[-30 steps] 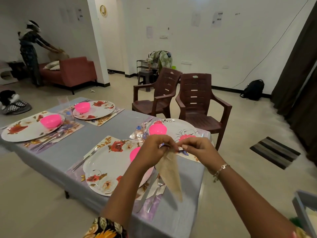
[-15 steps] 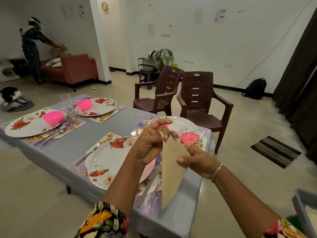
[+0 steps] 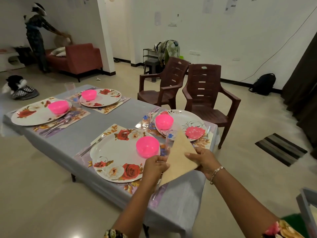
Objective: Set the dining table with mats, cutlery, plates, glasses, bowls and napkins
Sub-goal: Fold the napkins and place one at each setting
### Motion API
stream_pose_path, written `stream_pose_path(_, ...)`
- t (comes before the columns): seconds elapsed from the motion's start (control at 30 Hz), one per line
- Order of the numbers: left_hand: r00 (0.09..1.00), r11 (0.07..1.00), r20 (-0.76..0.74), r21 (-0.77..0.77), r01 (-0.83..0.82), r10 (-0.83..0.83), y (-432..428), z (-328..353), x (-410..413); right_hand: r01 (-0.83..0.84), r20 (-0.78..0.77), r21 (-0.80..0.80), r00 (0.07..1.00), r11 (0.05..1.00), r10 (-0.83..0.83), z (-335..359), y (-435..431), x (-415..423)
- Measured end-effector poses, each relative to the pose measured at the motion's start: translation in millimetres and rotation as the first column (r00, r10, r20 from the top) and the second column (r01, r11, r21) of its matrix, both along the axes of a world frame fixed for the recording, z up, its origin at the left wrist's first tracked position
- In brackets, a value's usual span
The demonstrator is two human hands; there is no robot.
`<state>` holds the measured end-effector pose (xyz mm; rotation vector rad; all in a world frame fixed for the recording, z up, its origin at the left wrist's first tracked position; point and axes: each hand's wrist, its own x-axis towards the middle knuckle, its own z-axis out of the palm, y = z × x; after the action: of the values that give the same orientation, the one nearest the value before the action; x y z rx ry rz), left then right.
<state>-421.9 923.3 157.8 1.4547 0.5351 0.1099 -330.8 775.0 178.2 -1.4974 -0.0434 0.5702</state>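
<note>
- The left hand (image 3: 155, 166) is reaching in from the near edge, its fingers curling onto the left edge of the tan napkin (image 3: 180, 158) and gripping it.
- The right hand (image 3: 205, 160), with a bracelet (image 3: 217, 171) at the wrist, is pinching the napkin's right corner, its thumb lying on top.
- The napkin, folded into a triangle, is being held in the air between both hands over the near right part of the counter (image 3: 180, 200), its tip pointing far.
- Just left of it, the near plate (image 3: 113, 155) is sitting on a floral mat (image 3: 109, 130) and carrying a pink bowl (image 3: 147, 146). A fork (image 3: 93, 145) is lying at its left, and a glass (image 3: 169, 136) is standing partly behind the napkin.
- A grey cloth is covering the counter, and three more settings are lying farther along it.
- Two brown chairs (image 3: 204, 93) are standing beyond the far right corner on a pale floor, and a person (image 3: 36, 31) is bending over a red sofa (image 3: 77, 57) at the far left.
- Paper sheets (image 3: 230, 5) are hanging on the white far wall, their print too small to read.
</note>
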Motion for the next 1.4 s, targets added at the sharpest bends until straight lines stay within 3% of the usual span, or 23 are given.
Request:
stream_pose_path(0.17, 0.997, 0.98, -0.076, 0.198, -0.017, 0.033, -4.4, -39.2, 4.9, 0.064, -0.049, -0.235, 0.996, 0.97, -0.077, -53.6, -7.7, 13.8)
stream_pose_path(0.33, 0.984, 0.942, -0.153, 0.305, 0.138, -0.094, -13.3, -66.5, 10.4, 0.049, -0.008, -0.453, 0.998, 0.89, -0.059, -94.0, -9.5, 23.8)
stream_pose_path(0.5, 0.956, 0.896, -0.277, 0.395, 0.204, -0.095, -20.0, -89.5, 17.5, 0.067, 0.072, -0.589, 0.997, 0.805, -0.03, -113.0, -10.3, 25.8)
stream_pose_path(0.57, 0.951, 0.865, -0.295, 0.45, 0.224, -0.093, -22.2, -95.6, 18.0, 0.043, 0.094, -0.66, 0.995, 0.75, 0.026, -114.6, -9.6, 25.0)
stream_pose_path(0.63, 0.949, 0.819, -0.302, 0.518, 0.246, -0.094, -23.5, -101.9, 18.0, 0.007, 0.116, -0.775, 0.984, 0.632, 0.132, -116.0, -8.7, 24.2)
stream_pose_path(0.73, 0.945, 0.741, -0.304, 0.607, 0.287, -0.117, -25.8, -108.3, 16.5, 0.108, 0.263, -0.932, 0.859, 0.346, 0.439, -115.3, -4.8, 18.9)
stream_pose_path(0.8, 0.945, 0.643, -0.294, 0.699, 0.313, -0.141, -26.6, -111.8, 13.5, 0.139, 0.321, -0.935, 0.72, 0.325, 0.616, -116.7, 1.5, 13.1)
stream_pose_path(0.87, 0.949, 0.533, -0.272, 0.786, 0.314, -0.158, -25.0, -116.4, 10.5, 0.05, 0.286, -0.944, 0.614, 0.325, 0.736, -121.3, 6.5, 6.7)
stream_pose_path(0.97, 0.941, 0.394, -0.269, 0.857, 0.332, -0.208, -21.9, -118.6, 11.2, -0.059, 0.154, -0.974, 0.534, 0.219, 0.831, -133.0, 6.0, 2.0)
stream_pose_path(1.13, 0.931, 0.203, -0.294, 0.919, 0.337, -0.217, -21.5, -120.8, 7.1, -0.098, 0.022, -0.992, 0.507, 0.083, 0.862, -136.1, 0.1, 18.7)
stream_pose_path(1.23, 0.909, 0.134, -0.314, 0.924, 0.359, -0.273, -21.6, -125.7, 0.0, -0.101, -0.017, -0.994, 0.517, 0.041, 0.856, -136.1, -2.2, 25.8)
stream_pose_path(1.3, 0.93, 0.109, -0.286, 0.942, 0.317, -0.232, -20.8, -129.0, -5.5, -0.106, -0.009, -0.992, 0.579, 0.065, 0.815, -134.6, -6.8, 25.8)
stream_pose_path(1.4, 0.94, 0.079, -0.272, 0.953, 0.293, -0.207, -26.5, -124.1, -8.6, -0.019, 0.115, -0.983, 0.703, 0.18, 0.702, -128.1, -24.1, 24.0)
